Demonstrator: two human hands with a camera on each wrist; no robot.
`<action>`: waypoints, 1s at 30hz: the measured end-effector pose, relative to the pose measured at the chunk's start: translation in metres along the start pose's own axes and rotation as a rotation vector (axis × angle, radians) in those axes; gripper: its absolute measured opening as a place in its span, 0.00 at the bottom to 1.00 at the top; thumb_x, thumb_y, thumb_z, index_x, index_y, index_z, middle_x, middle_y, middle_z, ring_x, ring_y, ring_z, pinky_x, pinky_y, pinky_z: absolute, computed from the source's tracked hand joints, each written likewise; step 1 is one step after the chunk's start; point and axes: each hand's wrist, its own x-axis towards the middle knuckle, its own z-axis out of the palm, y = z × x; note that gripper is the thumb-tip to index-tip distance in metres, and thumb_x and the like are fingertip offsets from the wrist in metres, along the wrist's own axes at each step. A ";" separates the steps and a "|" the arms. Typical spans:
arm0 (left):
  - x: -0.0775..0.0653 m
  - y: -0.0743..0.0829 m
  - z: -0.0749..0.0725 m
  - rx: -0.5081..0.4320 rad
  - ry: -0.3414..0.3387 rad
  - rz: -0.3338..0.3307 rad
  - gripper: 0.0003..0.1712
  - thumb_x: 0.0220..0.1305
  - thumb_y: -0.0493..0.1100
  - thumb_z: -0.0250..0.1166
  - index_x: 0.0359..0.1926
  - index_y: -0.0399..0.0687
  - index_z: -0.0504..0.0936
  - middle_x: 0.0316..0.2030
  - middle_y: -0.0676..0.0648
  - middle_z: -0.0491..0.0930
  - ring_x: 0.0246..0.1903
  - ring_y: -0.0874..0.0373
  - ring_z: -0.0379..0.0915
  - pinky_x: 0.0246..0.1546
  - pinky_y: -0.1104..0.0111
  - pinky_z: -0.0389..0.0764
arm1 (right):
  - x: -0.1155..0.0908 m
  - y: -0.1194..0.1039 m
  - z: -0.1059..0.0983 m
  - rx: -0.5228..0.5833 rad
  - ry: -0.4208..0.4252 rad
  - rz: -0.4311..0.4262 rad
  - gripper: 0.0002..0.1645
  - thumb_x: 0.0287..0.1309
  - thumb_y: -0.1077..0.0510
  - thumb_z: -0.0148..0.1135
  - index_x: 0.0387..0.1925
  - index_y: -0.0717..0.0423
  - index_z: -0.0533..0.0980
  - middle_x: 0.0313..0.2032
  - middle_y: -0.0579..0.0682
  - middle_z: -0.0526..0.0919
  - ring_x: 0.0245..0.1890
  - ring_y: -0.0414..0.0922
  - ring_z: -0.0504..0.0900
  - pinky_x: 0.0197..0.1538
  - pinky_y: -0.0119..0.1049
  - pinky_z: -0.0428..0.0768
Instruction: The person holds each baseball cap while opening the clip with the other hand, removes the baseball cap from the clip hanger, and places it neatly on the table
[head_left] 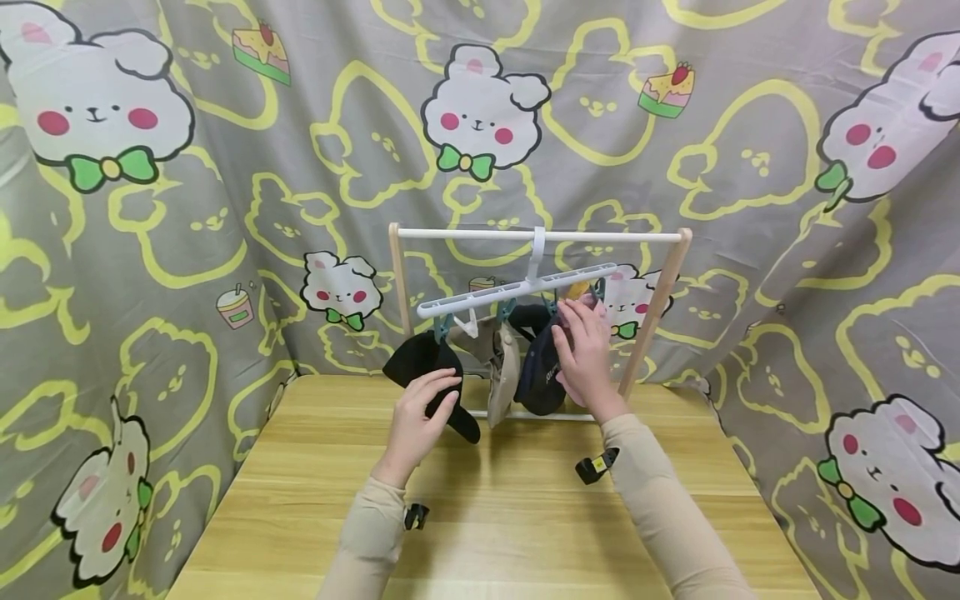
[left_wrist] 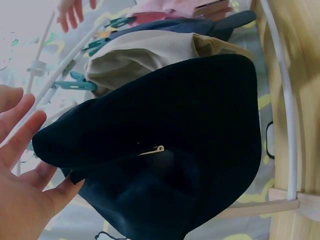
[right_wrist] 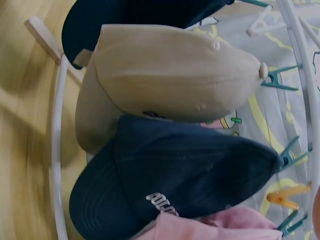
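Currently, the loosely extended left hand point(head_left: 422, 412) touches the black cap point(head_left: 416, 358), and the right hand point(head_left: 588, 343), equally relaxed, is by the pink cap point(right_wrist: 185, 230), contact unclear, both caps hanging from a hanger point(head_left: 491, 295) near the counter's point(head_left: 510, 517) far edge, wood reaching well in front, the pink one cut off in the right wrist view.

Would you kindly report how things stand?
Left hand touching black cap. Right hand near pink cap. Both clipped below hanger. Tan cap, navy cap hang between.
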 end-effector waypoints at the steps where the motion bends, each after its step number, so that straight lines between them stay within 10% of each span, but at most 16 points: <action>1: -0.001 -0.001 0.000 0.002 -0.002 -0.002 0.12 0.65 0.39 0.64 0.49 0.47 0.85 0.54 0.45 0.81 0.57 0.50 0.74 0.61 0.60 0.73 | 0.000 -0.002 0.001 0.004 -0.004 -0.003 0.23 0.66 0.55 0.54 0.58 0.63 0.75 0.58 0.63 0.76 0.60 0.59 0.72 0.67 0.57 0.65; 30: -0.001 -0.012 0.008 0.066 -0.051 0.035 0.12 0.63 0.37 0.66 0.47 0.47 0.85 0.53 0.44 0.82 0.55 0.50 0.75 0.57 0.57 0.76 | 0.006 -0.066 0.052 0.133 -0.120 -0.108 0.20 0.65 0.58 0.59 0.57 0.59 0.76 0.51 0.57 0.81 0.54 0.53 0.78 0.59 0.50 0.76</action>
